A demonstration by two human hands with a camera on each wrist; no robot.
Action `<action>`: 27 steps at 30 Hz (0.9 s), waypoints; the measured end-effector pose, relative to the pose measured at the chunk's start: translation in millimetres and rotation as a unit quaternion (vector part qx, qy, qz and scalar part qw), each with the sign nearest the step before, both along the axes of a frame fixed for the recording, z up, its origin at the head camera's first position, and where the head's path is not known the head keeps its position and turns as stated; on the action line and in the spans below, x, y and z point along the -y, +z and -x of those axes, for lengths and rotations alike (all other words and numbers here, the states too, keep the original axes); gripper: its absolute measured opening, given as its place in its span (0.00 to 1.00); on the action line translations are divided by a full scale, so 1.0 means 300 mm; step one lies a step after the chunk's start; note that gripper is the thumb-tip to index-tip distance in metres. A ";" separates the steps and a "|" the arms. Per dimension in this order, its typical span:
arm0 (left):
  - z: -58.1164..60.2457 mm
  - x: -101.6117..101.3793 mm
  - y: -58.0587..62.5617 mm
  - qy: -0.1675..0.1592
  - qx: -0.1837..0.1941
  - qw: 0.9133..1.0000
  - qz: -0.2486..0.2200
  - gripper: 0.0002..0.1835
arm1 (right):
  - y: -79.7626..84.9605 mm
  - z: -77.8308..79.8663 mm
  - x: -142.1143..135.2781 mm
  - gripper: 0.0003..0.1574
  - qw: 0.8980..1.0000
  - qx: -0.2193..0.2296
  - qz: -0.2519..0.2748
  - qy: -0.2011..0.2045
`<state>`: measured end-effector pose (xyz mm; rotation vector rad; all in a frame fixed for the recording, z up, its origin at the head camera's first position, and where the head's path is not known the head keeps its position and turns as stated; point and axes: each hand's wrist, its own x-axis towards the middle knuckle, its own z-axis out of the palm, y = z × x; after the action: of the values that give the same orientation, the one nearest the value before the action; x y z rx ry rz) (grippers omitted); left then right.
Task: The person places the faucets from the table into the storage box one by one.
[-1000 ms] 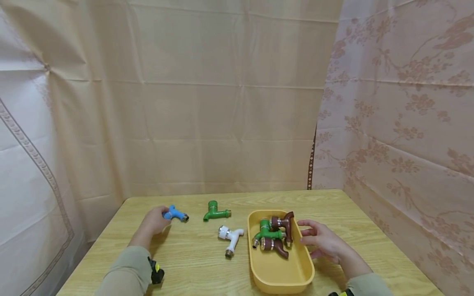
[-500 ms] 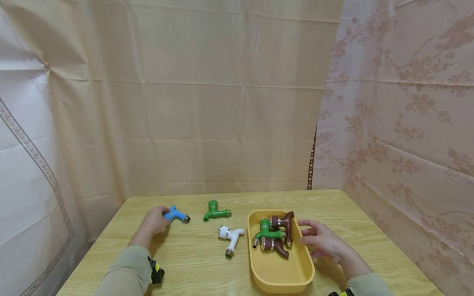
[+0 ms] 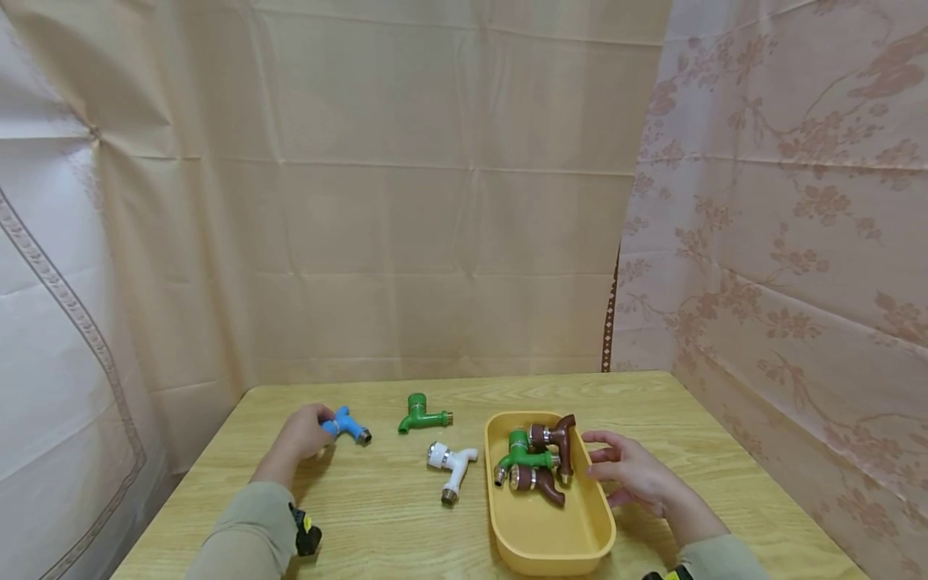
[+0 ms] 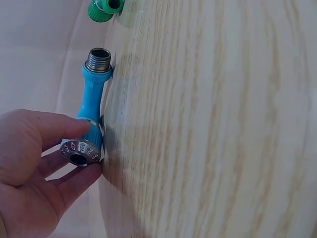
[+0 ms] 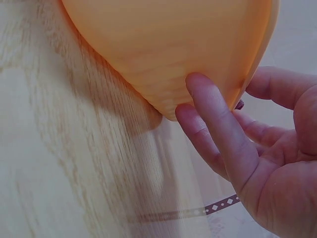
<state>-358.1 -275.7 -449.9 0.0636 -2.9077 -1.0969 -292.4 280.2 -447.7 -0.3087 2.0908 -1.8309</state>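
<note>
At the table's left, my left hand (image 3: 304, 431) grips a blue tap (image 3: 348, 424) by its handle end, thumb on one side and fingers on the other. The left wrist view shows the tap's threaded metal inlet pointing away from the hand (image 4: 44, 163). My right hand (image 3: 638, 479) is beside the yellow tray (image 3: 551, 556), its fingertips against the outer wall with the fingers loosely extended. Inside the tray lie a green tap (image 3: 532, 458) and two brown taps, one at the back (image 3: 561, 439) and one in front of it.
A white tap (image 3: 454, 467) lies on the wooden table (image 3: 384, 540) left of the tray. Farther back is another green tap (image 3: 424, 419). Cloth curtains (image 3: 435, 242) hang behind the table and on both sides.
The blue tap has turned slightly in my left hand, its threaded end swinging toward the near side. My right hand, the tray and the other taps stay in place.
</note>
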 end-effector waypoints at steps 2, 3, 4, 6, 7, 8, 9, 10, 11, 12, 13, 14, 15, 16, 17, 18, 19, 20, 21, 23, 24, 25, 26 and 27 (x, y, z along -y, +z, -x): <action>0.000 0.000 -0.001 0.001 0.002 1.000 -0.005 0.18 | 0.000 0.001 0.000 0.43 1.000 0.000 -0.001 0.000; 0.000 0.000 -0.002 0.002 0.003 1.000 -0.007 0.18 | 0.000 0.001 0.000 0.43 1.000 -0.001 0.000 0.000; 0.001 0.001 -0.002 0.003 0.003 1.000 -0.006 0.18 | 0.001 0.001 0.000 0.43 1.000 -0.001 0.000 0.001; 0.004 0.002 -0.003 0.004 0.002 1.000 -0.004 0.17 | 0.002 0.002 0.000 0.43 1.000 -0.001 0.000 0.001; 0.004 0.002 -0.003 0.004 0.002 1.000 -0.003 0.17 | 0.002 0.002 0.000 0.43 1.000 0.000 0.000 0.002; 0.004 0.003 -0.003 0.004 0.002 1.000 -0.003 0.17 | 0.003 0.003 0.000 0.43 1.000 0.001 0.000 0.002; 0.004 0.003 -0.003 0.004 0.001 1.000 -0.002 0.17 | 0.003 0.002 0.000 0.43 1.000 0.002 0.001 0.002; 0.004 0.004 -0.004 0.004 0.001 1.000 -0.002 0.16 | 0.004 0.002 0.000 0.43 1.000 0.002 0.002 0.003; 0.003 0.004 -0.004 0.004 0.001 1.000 -0.003 0.16 | 0.004 0.002 0.001 0.43 1.000 0.002 0.002 0.003; 0.001 0.003 -0.003 0.004 0.002 1.000 -0.003 0.16 | 0.003 0.002 0.001 0.43 1.000 0.002 0.001 0.002; 0.000 0.003 -0.002 0.004 0.002 1.000 -0.003 0.16 | 0.003 0.002 0.001 0.43 1.000 0.001 0.002 0.003; 0.000 0.003 -0.001 0.004 0.002 1.000 -0.002 0.15 | 0.002 0.001 0.001 0.43 1.000 0.000 0.001 0.004; -0.002 0.002 0.000 0.005 0.002 1.000 -0.002 0.15 | 0.003 0.000 0.002 0.43 1.000 -0.001 0.002 0.004; -0.003 0.001 0.002 0.005 0.003 1.000 -0.002 0.15 | 0.002 0.000 0.001 0.43 1.000 -0.001 0.002 0.004; -0.004 0.000 0.003 0.006 0.003 1.000 -0.002 0.15 | 0.001 0.000 0.001 0.43 1.000 -0.002 0.001 0.004; -0.005 -0.001 0.005 0.005 0.003 1.000 -0.002 0.15 | 0.001 0.001 0.001 0.43 1.000 -0.002 0.001 0.003; -0.006 -0.002 0.006 0.006 0.003 1.000 -0.002 0.15 | 0.001 0.001 0.001 0.43 1.000 -0.002 0.001 0.002; -0.007 -0.002 0.007 0.006 0.004 1.000 -0.002 0.15 | 0.001 0.001 0.000 0.43 1.000 -0.001 0.001 0.001; -0.007 -0.003 0.007 0.006 0.004 1.000 -0.003 0.14 | 0.002 0.001 0.000 0.43 1.000 -0.001 0.001 0.001; -0.007 -0.003 0.007 0.006 0.004 1.000 -0.002 0.15 | 0.001 0.003 -0.001 0.43 1.000 -0.001 -0.001 -0.001; -0.007 -0.003 0.006 0.007 0.005 1.000 -0.003 0.15 | 0.001 0.003 -0.001 0.43 1.000 0.000 -0.001 -0.001; -0.005 -0.002 0.005 0.008 0.004 1.000 -0.003 0.15 | 0.001 0.003 -0.002 0.43 1.000 0.000 -0.001 -0.002; -0.004 -0.002 0.004 0.009 0.004 1.000 -0.003 0.15 | 0.001 0.003 -0.002 0.43 1.000 -0.002 -0.002 -0.001; -0.003 -0.002 0.003 0.009 0.003 1.000 -0.002 0.15 | 0.001 0.003 -0.002 0.43 1.000 -0.002 -0.002 -0.001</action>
<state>-357.1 -275.1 -449.1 0.0927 -2.9046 -1.1013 -293.4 280.8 -447.5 -0.3096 2.0975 -1.8291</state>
